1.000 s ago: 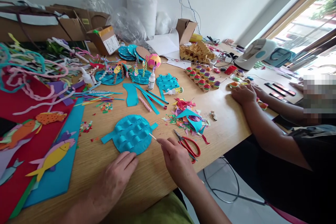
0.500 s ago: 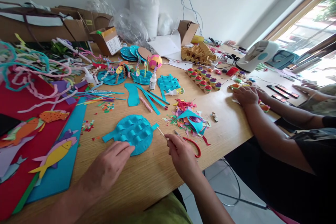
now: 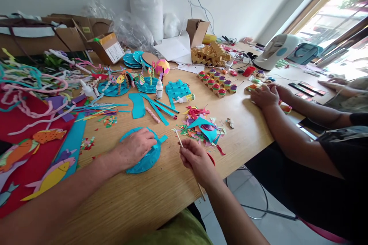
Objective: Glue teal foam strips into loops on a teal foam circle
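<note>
A round blue disc with woven, raised paper strips lies on the table, one strip tab sticking out at its right edge. My left hand is on top of it, fingers curled down onto the strips, hiding most of the weave; the fingertips are partly hidden. To the right, my right hand pinches a thin wooden stick whose whitish tip points up and left, apart from the disc. The stick's lower end emerges below the hand. Red-handled scissors are mostly covered by the right hand.
Paper scraps lie beyond my right hand. Behind the disc are blue strips, a glue bottle and another woven blue piece. Paper fish lie at left. A co-worker's hands work at right, near painted egg-carton cups.
My left hand has moved from the disc's near edge up onto its middle. My right hand has drawn the stick's tip away from the tab and tilted it more upright. The view has shifted slightly.
</note>
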`<state>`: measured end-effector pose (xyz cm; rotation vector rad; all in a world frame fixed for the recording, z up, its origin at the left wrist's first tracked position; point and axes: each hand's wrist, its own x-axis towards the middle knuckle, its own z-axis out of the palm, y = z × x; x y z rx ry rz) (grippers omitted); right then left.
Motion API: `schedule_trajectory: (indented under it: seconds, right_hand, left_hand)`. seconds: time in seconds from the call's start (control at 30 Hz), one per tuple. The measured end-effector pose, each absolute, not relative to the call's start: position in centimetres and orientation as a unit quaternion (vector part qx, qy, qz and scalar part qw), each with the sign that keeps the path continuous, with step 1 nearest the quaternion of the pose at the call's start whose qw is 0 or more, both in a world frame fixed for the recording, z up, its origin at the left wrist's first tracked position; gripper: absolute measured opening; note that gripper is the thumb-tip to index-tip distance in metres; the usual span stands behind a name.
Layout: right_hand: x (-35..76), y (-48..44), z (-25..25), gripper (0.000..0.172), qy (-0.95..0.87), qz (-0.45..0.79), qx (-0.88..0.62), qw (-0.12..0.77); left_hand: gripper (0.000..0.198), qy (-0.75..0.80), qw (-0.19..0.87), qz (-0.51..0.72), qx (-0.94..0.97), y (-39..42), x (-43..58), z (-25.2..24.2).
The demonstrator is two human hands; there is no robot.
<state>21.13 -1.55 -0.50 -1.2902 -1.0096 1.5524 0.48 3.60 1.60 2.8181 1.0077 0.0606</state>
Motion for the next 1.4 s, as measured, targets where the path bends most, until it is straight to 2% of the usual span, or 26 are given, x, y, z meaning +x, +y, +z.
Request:
schedule_trajectory:
  seconds: [0.2, 0.33, 0.5, 0.63, 0.77, 0.97, 1.13, 1.4]
  right_hand:
    - [19.9, 0.7, -0.4, 0.014, -0.363, 0.685, -0.491, 0.398]
    - [19.9, 1.8, -0.9, 0.021, -0.365, 0.682, -0.512, 0.374]
    - [20.2, 2.0, -1.2, 0.025, -0.376, 0.676, -0.541, 0.329]
    - [20.6, 1.5, -0.4, 0.026, -0.393, 0.672, -0.527, 0.34]
    - [21.2, 0.5, 0.7, 0.039, -0.501, 0.607, -0.517, 0.336]
    - [20.1, -0.9, 1.2, 0.026, -0.644, 0.477, -0.562, 0.205]
    - [18.4, -1.4, 0.5, 0.024, -0.691, 0.322, -0.639, 0.103]
    - [17.8, -1.4, -1.2, 0.026, -0.716, 0.28, -0.629, 0.112]
  left_hand:
    - [0.013, 0.331, 0.084, 0.008, 0.94, 3.8, 0.6, 1.1]
    - [0.011, 0.329, 0.077, 0.025, 0.941, 4.1, 0.2, 1.1]
    - [0.022, 0.308, 0.09, 0.075, 0.944, 4.4, -0.6, 0.9]
    - [0.025, 0.311, 0.107, 0.08, 0.941, 4.2, -0.8, 1.0]
    - [0.022, 0.332, 0.117, 0.084, 0.932, 4.3, -0.6, 1.4]
    - [0.019, 0.322, 0.107, 0.08, 0.937, 6.1, 0.6, 2.3]
    - [0.019, 0.265, 0.077, -0.024, 0.961, 8.2, 3.0, 2.8]
    - [0.017, 0.262, 0.075, -0.15, 0.95, 10.5, 4.9, 2.7]
